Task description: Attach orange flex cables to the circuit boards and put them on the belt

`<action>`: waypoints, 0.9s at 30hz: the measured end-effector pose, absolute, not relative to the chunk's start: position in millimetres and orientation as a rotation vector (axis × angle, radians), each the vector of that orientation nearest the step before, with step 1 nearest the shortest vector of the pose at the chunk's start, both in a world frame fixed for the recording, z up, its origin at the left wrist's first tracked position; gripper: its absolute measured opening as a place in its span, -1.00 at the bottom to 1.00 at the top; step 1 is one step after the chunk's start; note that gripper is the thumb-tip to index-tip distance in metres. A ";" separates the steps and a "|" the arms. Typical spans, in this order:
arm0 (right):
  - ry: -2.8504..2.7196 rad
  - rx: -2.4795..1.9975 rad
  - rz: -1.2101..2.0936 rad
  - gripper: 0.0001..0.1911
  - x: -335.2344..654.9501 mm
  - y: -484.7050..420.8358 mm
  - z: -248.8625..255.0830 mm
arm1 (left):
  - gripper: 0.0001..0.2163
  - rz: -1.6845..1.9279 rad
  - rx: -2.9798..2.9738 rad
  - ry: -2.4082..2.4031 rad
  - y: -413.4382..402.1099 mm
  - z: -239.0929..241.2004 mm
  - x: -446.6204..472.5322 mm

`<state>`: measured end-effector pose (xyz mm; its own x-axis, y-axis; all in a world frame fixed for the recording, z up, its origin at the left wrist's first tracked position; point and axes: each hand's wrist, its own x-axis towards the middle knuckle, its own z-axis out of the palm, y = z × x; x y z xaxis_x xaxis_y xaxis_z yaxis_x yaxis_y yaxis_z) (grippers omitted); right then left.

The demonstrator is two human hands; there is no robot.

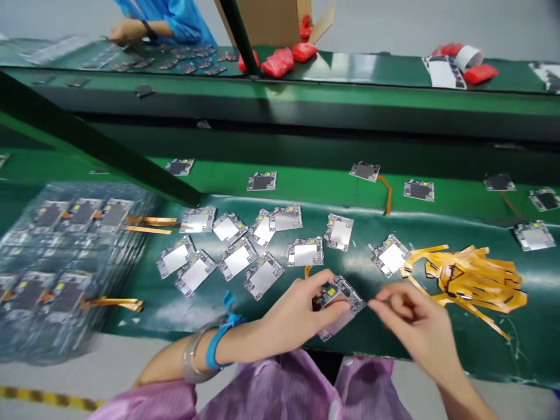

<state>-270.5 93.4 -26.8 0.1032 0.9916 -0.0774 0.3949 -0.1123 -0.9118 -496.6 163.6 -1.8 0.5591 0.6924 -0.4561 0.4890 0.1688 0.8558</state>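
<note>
My left hand (301,312) grips a circuit board (343,297) by its left side, thumb across its face, over the front edge of the green bench. The board is tilted and has a silver shield plate and a yellow sticker. At its right corner my right hand (411,318) has thumb and forefinger pinched together; whatever lies between those fingertips is too small to make out. An orange flex cable (308,270) shows just behind the left hand, partly hidden. A heap of orange flex cables (485,280) lies right of my right hand. Several loose boards (265,275) lie beyond my left hand.
Clear blister trays (83,251) holding boards with flex cables are stacked at the left. Boards (262,181) lie spaced along the green belt (306,186) behind the bench. A dark green post (96,146) slants across the left. A blue-sleeved co-worker (175,20) handles parts at the far bench.
</note>
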 end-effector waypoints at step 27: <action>-1.298 -1.561 1.762 -0.72 -308.1 78.3 -20.0 | -0.80 0.087 1.172 0.843 176.0 -12.6 -544.2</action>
<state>-308.1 78.3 -20.0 -0.2586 0.8194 -0.5116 0.2458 -0.4564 -0.8552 -544.2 176.0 -12.6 0.6990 0.4738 -0.5357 0.3542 0.4214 0.8349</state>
